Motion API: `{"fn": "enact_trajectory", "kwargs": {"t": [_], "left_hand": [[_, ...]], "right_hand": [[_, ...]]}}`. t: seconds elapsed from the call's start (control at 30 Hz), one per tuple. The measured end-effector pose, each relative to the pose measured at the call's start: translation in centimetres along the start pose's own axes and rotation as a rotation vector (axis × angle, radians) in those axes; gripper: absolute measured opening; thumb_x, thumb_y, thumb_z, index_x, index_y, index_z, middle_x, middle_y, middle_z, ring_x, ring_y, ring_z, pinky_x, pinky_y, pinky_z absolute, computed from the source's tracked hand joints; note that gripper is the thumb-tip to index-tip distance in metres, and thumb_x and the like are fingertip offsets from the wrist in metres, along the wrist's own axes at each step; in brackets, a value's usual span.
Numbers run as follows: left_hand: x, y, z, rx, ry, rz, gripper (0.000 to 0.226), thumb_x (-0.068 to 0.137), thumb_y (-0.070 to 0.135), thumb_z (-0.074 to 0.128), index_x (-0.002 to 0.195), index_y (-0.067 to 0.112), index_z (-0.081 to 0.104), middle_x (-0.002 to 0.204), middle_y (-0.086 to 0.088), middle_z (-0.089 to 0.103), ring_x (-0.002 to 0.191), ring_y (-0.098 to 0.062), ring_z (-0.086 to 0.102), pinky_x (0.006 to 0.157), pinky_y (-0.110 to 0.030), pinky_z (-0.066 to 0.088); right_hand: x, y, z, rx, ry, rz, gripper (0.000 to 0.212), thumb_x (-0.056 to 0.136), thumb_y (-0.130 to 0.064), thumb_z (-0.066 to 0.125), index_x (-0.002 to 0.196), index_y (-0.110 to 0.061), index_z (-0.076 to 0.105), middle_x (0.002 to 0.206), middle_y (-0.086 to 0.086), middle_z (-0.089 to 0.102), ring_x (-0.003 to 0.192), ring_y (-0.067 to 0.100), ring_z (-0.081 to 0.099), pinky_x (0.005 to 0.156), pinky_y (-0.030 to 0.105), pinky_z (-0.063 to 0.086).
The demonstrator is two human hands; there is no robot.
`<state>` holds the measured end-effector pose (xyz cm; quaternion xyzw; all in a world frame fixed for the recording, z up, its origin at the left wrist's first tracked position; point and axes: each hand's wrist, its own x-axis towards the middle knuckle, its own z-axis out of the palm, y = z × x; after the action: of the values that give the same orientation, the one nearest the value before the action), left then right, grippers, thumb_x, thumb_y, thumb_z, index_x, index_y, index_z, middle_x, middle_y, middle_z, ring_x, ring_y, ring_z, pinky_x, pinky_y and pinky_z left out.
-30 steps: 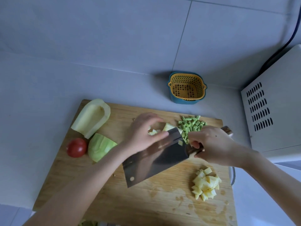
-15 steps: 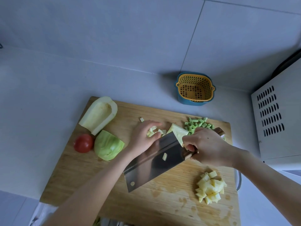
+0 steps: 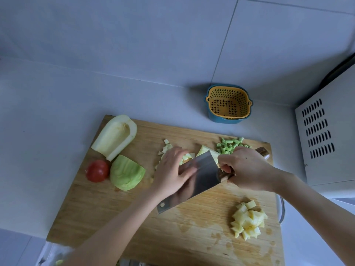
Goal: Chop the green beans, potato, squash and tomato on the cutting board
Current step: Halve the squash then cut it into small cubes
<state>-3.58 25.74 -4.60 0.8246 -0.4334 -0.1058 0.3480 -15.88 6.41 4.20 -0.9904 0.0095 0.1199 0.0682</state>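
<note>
Grey tabletop (image 3: 48,112) runs along a tiled wall. Most of it is taken up by a big wooden cutting board (image 3: 115,208), set close so both arms can reach it. A long squash half (image 3: 115,136) lies at the far left of the board, cut side up, so it should not roll. A wide cleaver (image 3: 203,173) slants across the middle. The right hand (image 3: 247,167) has a tight grip round its handle. The left hand (image 3: 171,173) bends over the squash wedge (image 3: 204,150), I think to keep it steady; I cannot tell how tight that grip is. A green squash chunk (image 3: 126,172) waits at the left, skin up. Potato cubes (image 3: 248,220) sit piled near right, out of the way. Chopped green beans (image 3: 230,145) lie far right. The tomato (image 3: 97,170) sits whole just beside the chunk. Tiny squash bits (image 3: 166,146) lie left of the blade.
</note>
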Motion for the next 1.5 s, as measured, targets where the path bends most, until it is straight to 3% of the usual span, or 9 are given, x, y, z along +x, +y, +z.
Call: {"fn": "enact_trajectory", "kwargs": {"t": [0.3, 0.4, 0.53, 0.63, 0.8, 1.07, 1.3, 1.43, 1.5], "left_hand": [[2.3, -3.4, -0.9, 0.159, 0.137, -0.166, 0.017, 0.072, 0.019, 0.078, 0.084, 0.011, 0.069, 0.1, -0.007, 0.066, 0.097, -0.027, 0.057, 0.085, -0.033, 0.038], [3.8, -3.1, -1.1, 0.081, 0.244, -0.267, 0.015, 0.077, 0.016, 0.075, 0.068, 0.005, 0.069, 0.086, -0.006, 0.069, 0.085, -0.025, 0.06, 0.072, -0.028, 0.037], [4.2, -3.1, -1.5, 0.094, 0.365, -0.228, 0.017, 0.085, 0.011, 0.067, 0.07, 0.002, 0.071, 0.075, -0.008, 0.069, 0.071, -0.029, 0.062, 0.064, -0.034, 0.045], [4.2, -2.7, -0.4, 0.288, 0.213, 0.001, 0.008, 0.08, 0.018, 0.072, 0.085, 0.012, 0.074, 0.089, -0.005, 0.068, 0.082, -0.029, 0.061, 0.075, -0.038, 0.045], [4.9, 0.1, 4.2, 0.447, -0.314, 0.339, 0.071, 0.078, 0.041, 0.07, 0.14, 0.022, 0.041, 0.147, 0.0, 0.037, 0.136, -0.023, 0.028, 0.117, -0.042, 0.015], [7.2, 1.0, 5.1, 0.553, -0.321, 0.385, 0.048, 0.093, 0.022, 0.053, 0.137, 0.007, 0.042, 0.137, -0.01, 0.048, 0.129, -0.025, 0.041, 0.104, -0.034, 0.034], [3.5, 3.3, -1.0, -0.106, -0.147, -0.253, 0.012, 0.088, 0.028, 0.062, 0.088, 0.017, 0.062, 0.08, -0.001, 0.067, 0.068, -0.018, 0.06, 0.059, -0.023, 0.045], [-1.2, 1.5, -5.7, -0.708, -0.251, -0.81, 0.011, 0.083, 0.019, 0.07, 0.094, 0.02, 0.068, 0.094, 0.0, 0.073, 0.086, -0.013, 0.069, 0.068, -0.028, 0.055], [-3.6, 0.5, -6.9, -0.68, -0.348, -0.944, 0.015, 0.082, 0.018, 0.069, 0.096, 0.021, 0.067, 0.089, 0.008, 0.074, 0.084, -0.007, 0.069, 0.065, -0.021, 0.052]], "right_hand": [[-3.2, 2.4, -2.1, 0.126, -0.012, 0.172, 0.045, 0.06, -0.02, 0.072, 0.062, -0.034, 0.029, 0.06, -0.013, 0.047, 0.064, 0.009, 0.046, 0.05, 0.018, 0.023], [-4.2, 3.9, -2.5, 0.394, 0.027, 0.361, 0.05, 0.054, -0.013, 0.08, 0.061, -0.029, 0.033, 0.057, -0.014, 0.045, 0.057, 0.001, 0.044, 0.055, 0.027, 0.033], [-5.3, 4.9, -1.4, 0.923, 0.135, 0.487, 0.045, 0.055, 0.013, 0.078, 0.065, -0.009, 0.04, 0.055, 0.006, 0.046, 0.054, 0.021, 0.046, 0.056, 0.031, 0.032], [-5.6, 4.5, -0.1, 1.309, 0.186, 0.548, 0.034, 0.063, 0.024, 0.066, 0.08, 0.002, 0.047, 0.055, 0.02, 0.054, 0.049, 0.021, 0.047, 0.047, 0.023, 0.036], [-3.3, 3.4, 1.4, 1.604, 0.318, 0.642, 0.034, 0.066, 0.022, 0.057, 0.089, -0.002, 0.06, 0.055, 0.018, 0.052, 0.048, 0.023, 0.043, 0.045, 0.028, 0.034], [-2.4, 2.0, 1.2, 1.567, 0.357, 0.624, 0.035, 0.069, 0.015, 0.059, 0.093, -0.009, 0.064, 0.056, 0.017, 0.052, 0.046, 0.021, 0.043, 0.045, 0.028, 0.035], [-2.5, 0.9, 0.5, 1.569, 0.376, 0.532, 0.017, 0.066, -0.003, 0.062, 0.082, -0.009, 0.066, 0.059, 0.019, 0.047, 0.05, 0.023, 0.041, 0.045, 0.029, 0.035], [-1.7, 0.3, 0.9, 1.539, 0.369, 0.532, 0.022, 0.07, 0.003, 0.061, 0.074, -0.018, 0.067, 0.057, 0.017, 0.049, 0.05, 0.023, 0.041, 0.047, 0.031, 0.034], [-1.2, -0.1, 1.2, 1.532, 0.357, 0.54, 0.029, 0.073, 0.008, 0.061, 0.082, -0.017, 0.069, 0.054, 0.014, 0.052, 0.047, 0.021, 0.044, 0.044, 0.028, 0.037]]}}
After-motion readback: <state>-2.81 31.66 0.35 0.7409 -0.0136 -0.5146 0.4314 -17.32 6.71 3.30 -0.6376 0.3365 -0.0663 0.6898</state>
